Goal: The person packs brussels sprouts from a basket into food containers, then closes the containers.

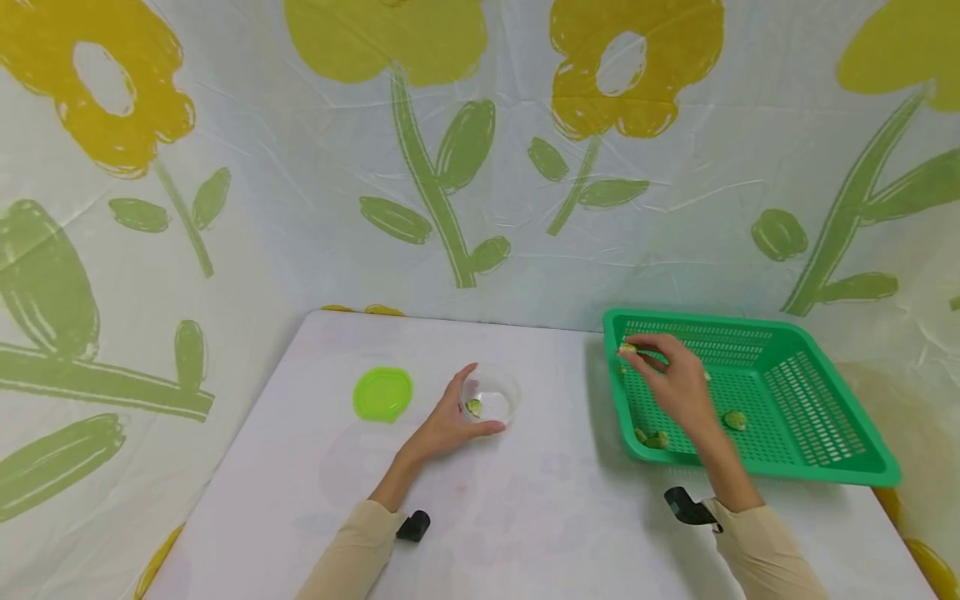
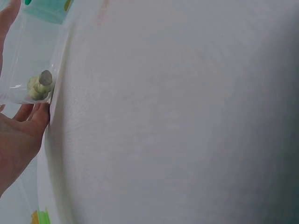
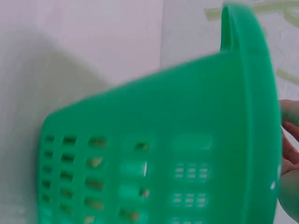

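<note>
Against the left hand's [image 1: 446,427] palm side: 1 clear tub [image 1: 497,407], thumb and fingers curled round it, so a light grasp. Tub piece [image 1: 474,407], green-yellow, lies inside near those fingers.

Well off to the left hand's right, the right hand [image 1: 678,383] pinches 1 held piece [image 1: 628,347] at its fingertips, above the green basket [image 1: 787,417], near the basket's left rim. In the right wrist view the basket wall blocks most of that hand; the pinch shows only in the head view.

Risks, my read:
- Held piece is small and sits right at the fingertips. Weak pinch = drop, into the basket or over the rim onto the table [image 1: 540,517].
- Right forearm crosses the near rim. Moving too low could clip it and drag the basket.
- Tub looks light. If the left grasp slackens or shoves, it could slide or tip.

Count: 2 hands, both occupied. 1 tub, 1 basket, 1 lime lid [image 1: 382,394] just left of the left hand. Pieces: 1 in tub, 1 pinched, 4 basket pieces [image 1: 735,420] visible below and around the right hand; more may be hidden under it.
</note>
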`<state>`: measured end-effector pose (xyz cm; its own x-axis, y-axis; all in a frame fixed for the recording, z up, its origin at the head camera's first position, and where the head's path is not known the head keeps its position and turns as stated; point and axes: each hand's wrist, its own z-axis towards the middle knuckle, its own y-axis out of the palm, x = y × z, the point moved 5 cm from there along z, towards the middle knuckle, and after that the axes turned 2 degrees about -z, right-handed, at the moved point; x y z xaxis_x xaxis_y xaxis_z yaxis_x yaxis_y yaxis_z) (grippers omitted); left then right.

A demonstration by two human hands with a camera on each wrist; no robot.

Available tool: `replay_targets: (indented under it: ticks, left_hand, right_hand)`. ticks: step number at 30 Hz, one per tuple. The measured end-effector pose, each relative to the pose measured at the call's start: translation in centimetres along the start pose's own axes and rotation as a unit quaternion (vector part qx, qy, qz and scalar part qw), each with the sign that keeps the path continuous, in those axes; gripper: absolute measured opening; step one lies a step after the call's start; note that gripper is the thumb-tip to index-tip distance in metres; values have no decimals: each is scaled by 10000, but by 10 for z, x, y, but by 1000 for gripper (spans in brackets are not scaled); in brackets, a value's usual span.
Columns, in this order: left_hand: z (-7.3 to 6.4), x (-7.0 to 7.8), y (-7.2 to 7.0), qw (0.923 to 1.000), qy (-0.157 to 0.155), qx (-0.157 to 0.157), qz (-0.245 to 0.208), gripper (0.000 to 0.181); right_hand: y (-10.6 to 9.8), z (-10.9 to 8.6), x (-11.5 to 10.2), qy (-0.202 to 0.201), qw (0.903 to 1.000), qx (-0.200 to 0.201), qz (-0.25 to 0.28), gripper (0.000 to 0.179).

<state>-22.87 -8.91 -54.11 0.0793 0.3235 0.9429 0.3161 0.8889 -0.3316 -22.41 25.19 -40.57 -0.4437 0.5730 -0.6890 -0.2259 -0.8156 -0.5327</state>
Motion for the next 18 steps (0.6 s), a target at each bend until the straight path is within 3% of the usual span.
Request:
replay_targets:
  ticks: [18]
  left_hand:
    - [-2, 4, -1, 10000, -20, 39, -31, 115]
  right_hand:
    - [56, 19, -34, 21, 9972, -257, 708, 24]
